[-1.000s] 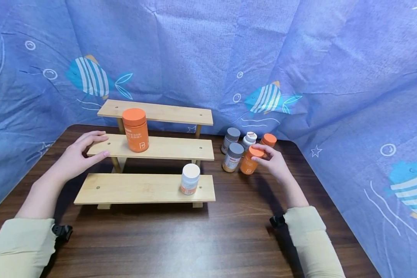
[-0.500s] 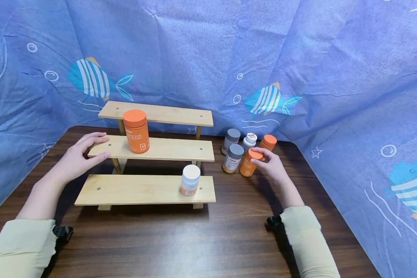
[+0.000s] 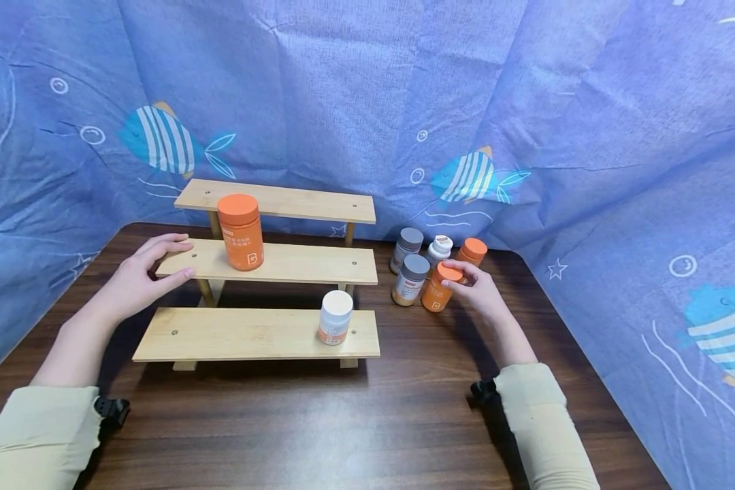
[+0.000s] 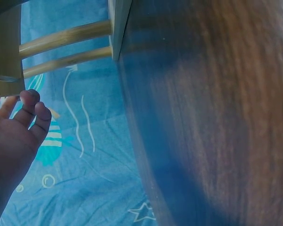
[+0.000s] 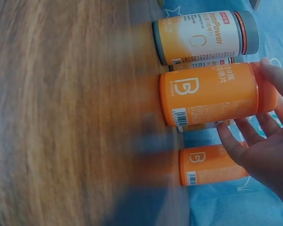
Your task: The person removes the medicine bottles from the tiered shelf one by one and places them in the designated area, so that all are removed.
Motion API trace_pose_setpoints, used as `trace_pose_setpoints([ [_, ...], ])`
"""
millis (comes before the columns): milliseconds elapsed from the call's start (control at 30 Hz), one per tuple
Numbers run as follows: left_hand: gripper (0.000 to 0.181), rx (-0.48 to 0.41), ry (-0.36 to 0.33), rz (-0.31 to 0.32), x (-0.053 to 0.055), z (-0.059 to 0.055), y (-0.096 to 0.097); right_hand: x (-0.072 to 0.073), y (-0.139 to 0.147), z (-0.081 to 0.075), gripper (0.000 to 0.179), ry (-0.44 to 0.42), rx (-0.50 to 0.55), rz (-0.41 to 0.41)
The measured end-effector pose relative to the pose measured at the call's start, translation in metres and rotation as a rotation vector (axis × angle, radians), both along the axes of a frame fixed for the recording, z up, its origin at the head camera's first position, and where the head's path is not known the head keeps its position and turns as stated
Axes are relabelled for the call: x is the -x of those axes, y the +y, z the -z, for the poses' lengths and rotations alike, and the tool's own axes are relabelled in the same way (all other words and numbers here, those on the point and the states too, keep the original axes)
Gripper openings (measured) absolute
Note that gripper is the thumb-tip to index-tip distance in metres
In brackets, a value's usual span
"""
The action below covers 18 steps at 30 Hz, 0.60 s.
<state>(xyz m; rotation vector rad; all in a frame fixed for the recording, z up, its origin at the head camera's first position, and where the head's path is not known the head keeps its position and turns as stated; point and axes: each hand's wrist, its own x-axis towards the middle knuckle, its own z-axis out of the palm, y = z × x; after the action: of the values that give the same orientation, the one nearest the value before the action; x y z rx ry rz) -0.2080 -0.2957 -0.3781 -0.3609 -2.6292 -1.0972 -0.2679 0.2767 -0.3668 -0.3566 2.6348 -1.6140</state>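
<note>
A three-tier wooden display rack [image 3: 257, 333] stands on the dark table. My left hand [image 3: 136, 275] holds the left end of its middle tier, thumb at the front edge and fingers at the back. In the left wrist view the fingers [image 4: 30, 110] bend close to the wood. On that tier stands a large orange bottle [image 3: 241, 238]; a white bottle [image 3: 335, 318] is at the right of the lowest tier. With thumb and fingers on its lid, my right hand [image 3: 478, 292] grips a smaller orange bottle [image 5: 212, 94], tilted slightly in the head view.
Beside the gripped bottle stand two grey-lidded bottles [image 3: 409, 279], a white-capped bottle [image 3: 439, 250] and another orange bottle [image 5: 210, 165]. A blue fish-print cloth [image 3: 343, 102] hangs behind and to the sides of the table [image 3: 318, 422].
My right hand and the orange bottle have come slightly nearer and to the left over the first half second, then stayed almost still. The left hand keeps its place on the rack.
</note>
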Motion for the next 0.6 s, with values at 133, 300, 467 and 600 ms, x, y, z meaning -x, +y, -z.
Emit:
trace_pose_setpoints([
  [133,0.049,0.004,-0.008,-0.002,-0.001,-0.001,0.001,0.000,0.000,-0.004,0.046,0.010,-0.009,-0.012],
  [300,0.049,0.003,-0.003,0.001,0.000,-0.002,0.002,0.010,0.008,0.003,0.049,0.027,0.005,-0.016],
  [467,0.049,0.006,0.001,-0.001,0.000,-0.001,0.001,0.012,0.007,-0.002,0.056,-0.005,-0.007,0.004],
  [600,0.049,0.010,0.000,-0.006,0.000,0.000,0.001,0.009,0.004,-0.012,0.058,-0.017,0.012,0.008],
])
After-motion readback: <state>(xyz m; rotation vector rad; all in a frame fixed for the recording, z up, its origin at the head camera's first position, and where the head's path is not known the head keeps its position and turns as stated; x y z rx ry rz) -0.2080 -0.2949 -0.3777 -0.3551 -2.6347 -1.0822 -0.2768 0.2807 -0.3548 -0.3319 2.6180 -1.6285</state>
